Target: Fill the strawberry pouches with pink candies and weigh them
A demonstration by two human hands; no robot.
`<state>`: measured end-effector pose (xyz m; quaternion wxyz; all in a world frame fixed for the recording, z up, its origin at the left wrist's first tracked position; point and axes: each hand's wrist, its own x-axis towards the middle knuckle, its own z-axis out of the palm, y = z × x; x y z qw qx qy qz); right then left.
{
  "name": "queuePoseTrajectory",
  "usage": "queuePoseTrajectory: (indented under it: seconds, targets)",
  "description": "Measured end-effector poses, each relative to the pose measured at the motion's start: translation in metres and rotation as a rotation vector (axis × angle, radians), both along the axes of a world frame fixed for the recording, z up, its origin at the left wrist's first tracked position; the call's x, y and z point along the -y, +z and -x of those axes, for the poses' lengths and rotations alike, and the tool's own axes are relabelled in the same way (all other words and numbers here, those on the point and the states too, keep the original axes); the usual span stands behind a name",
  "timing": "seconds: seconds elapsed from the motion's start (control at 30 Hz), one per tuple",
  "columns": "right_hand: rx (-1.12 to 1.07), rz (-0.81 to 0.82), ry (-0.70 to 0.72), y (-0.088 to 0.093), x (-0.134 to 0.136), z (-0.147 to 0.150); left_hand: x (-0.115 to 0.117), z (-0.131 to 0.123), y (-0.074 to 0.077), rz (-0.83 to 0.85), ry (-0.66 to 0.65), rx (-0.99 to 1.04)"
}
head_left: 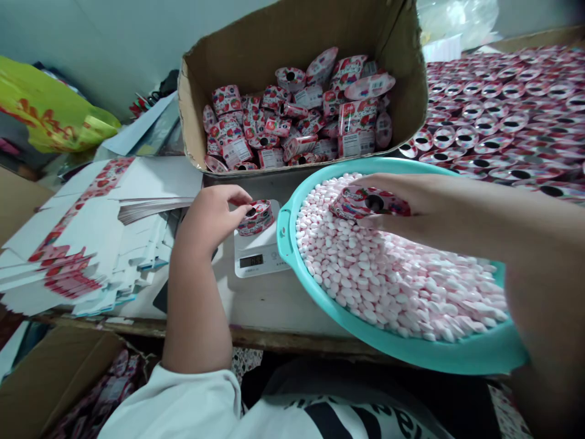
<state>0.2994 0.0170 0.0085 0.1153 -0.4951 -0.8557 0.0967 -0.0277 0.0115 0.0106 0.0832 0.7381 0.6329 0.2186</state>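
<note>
My left hand (214,213) has thumb and forefinger closed at the near end of a strawberry-printed candy container (256,221). That container, with a hole in its top, rests on a small white kitchen scale (265,263) whose display is lit. Over on the right, my right hand (402,198) grips another strawberry-printed candy container (354,201), its dark hole facing up. It sits low against the pink and white candies (365,277), which fill a turquoise basin (284,235). Its underside is hidden among the candies.
Behind the scale, a cardboard box (194,110) holds many filled containers. Rows of open containers (493,125) stand at the far right. Stacks of flat printed sheets (91,225) lie on the left beside a yellow bag (50,110). Another cardboard box (59,372) sits below the table edge.
</note>
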Motion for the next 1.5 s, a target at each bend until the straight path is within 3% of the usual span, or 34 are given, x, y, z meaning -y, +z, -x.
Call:
queuePoseTrajectory:
  seconds: [0.17, 0.3, 0.43, 0.53, 0.77, 0.93, 1.03, 1.13, 1.27, 1.37, 1.5]
  targets:
    - [0.02, 0.061, -0.029, 0.002, 0.001, 0.001, -0.001, -0.001, 0.0, 0.006, -0.034, -0.033]
    - [-0.001, 0.066, -0.038, 0.003, 0.001, 0.001, 0.001, -0.01, 0.002, -0.083, -0.067, -0.011]
    - [-0.047, 0.068, -0.01, 0.001, 0.001, 0.002, 0.014, -0.044, -0.002, -0.038, -0.397, 0.06]
    - [-0.06, 0.053, -0.001, -0.002, 0.0, 0.0, 0.024, -0.068, -0.008, 0.038, -0.577, -0.04]
    - [-0.096, 0.04, 0.047, -0.006, -0.002, -0.002, 0.03, -0.073, -0.011, 0.054, -0.582, -0.078]
    - [-0.081, 0.045, 0.051, -0.001, 0.0, 0.0, 0.028, -0.072, -0.014, -0.014, -0.656, -0.096]
    - [-0.07, 0.057, 0.038, 0.0, 0.0, 0.0, 0.028, -0.073, -0.011, -0.033, -0.645, -0.122]
    - [-0.055, 0.078, 0.001, 0.001, 0.001, 0.001, 0.027, -0.063, 0.001, -0.087, -0.568, -0.07]
    - [-0.019, 0.078, -0.026, 0.004, 0.002, 0.003, 0.022, -0.029, 0.017, -0.198, -0.219, -0.001]
    - [0.023, 0.104, -0.059, 0.006, 0.002, 0.004, 0.013, -0.006, 0.014, -0.139, -0.013, -0.078]
    - [0.029, 0.111, -0.057, 0.007, 0.002, 0.003, 0.004, 0.006, 0.003, -0.028, -0.004, -0.098]
